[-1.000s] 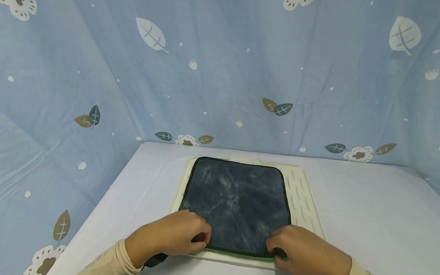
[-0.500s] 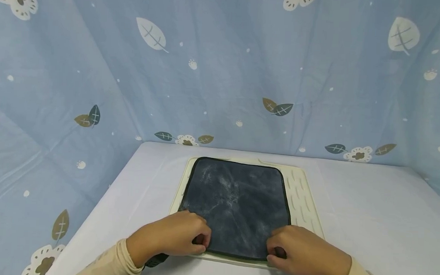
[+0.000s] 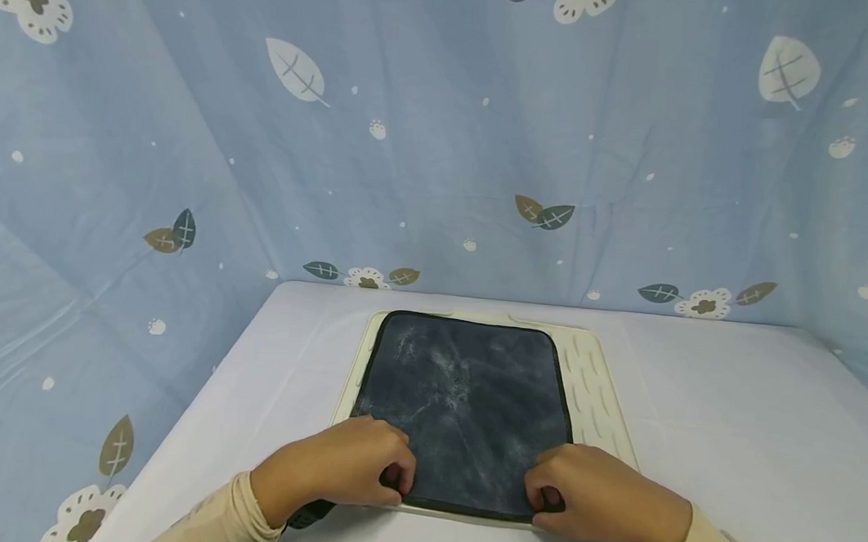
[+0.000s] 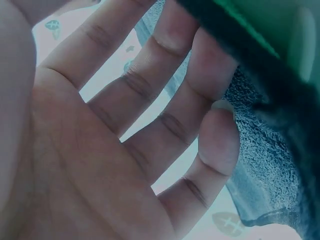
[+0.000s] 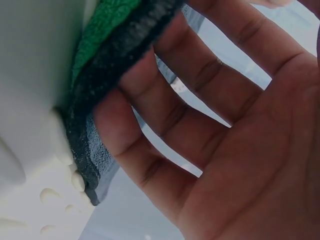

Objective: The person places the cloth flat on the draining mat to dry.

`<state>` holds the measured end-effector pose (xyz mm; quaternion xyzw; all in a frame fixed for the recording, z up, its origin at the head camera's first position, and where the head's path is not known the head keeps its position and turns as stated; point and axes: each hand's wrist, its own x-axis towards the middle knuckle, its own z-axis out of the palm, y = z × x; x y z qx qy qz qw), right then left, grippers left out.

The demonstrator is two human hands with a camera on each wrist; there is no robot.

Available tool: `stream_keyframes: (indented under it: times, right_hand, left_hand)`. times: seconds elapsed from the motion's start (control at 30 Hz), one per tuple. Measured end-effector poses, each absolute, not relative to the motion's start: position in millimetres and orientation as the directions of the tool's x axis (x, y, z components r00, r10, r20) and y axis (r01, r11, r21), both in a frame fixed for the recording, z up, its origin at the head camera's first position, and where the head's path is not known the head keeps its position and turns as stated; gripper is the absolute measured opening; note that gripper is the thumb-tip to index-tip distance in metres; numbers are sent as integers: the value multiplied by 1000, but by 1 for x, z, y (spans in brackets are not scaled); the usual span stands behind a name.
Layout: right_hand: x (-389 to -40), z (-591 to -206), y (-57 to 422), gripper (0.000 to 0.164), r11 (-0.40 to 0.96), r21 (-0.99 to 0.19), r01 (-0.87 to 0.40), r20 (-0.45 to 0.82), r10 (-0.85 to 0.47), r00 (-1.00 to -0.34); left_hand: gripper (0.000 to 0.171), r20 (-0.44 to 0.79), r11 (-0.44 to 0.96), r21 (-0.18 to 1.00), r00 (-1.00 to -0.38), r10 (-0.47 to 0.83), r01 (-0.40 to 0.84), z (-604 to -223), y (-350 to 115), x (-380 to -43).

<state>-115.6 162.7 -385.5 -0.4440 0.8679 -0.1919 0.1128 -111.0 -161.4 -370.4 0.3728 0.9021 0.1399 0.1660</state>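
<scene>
A dark navy cloth with a black border lies nearly flat on a cream ridged board. My left hand pinches its near left edge, and my right hand pinches the near right edge. In the left wrist view the curled fingers meet the cloth's border, where a bit of green underside shows. The right wrist view has the fingertips of the right hand against the black-bound edge of the cloth, with its green side turned up beside them. Both thumbs' contact is mostly hidden.
The board rests on a table with a white cover. A blue curtain printed with leaves and flowers hangs behind the table and along its left side. The board's ridges show to the right of the cloth.
The cloth's near edge has come down slightly towards me, and the green strip under it in the head view is gone from sight. Both hands have stayed almost in place.
</scene>
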Motion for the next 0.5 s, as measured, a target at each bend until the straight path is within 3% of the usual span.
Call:
stream_keyframes:
  times: [0.3, 0.4, 0.5]
  right_hand:
    - [-114, -387, 164, 22, 489, -466, -737, 22, -827, -562]
    - [-114, -383, 162, 16, 537, -409, -738, 67, -789, -611]
    - [-114, -378, 161, 7, 628, -297, -719, 133, -719, -683]
  left_hand:
    - [16, -112, 645, 393, -662, 741, 655, -369, -164, -112]
    - [20, -47, 679, 323, -705, 707, 659, -366, -166, -112]
    - [34, 32, 732, 239, -758, 651, 638, -364, -167, -113]
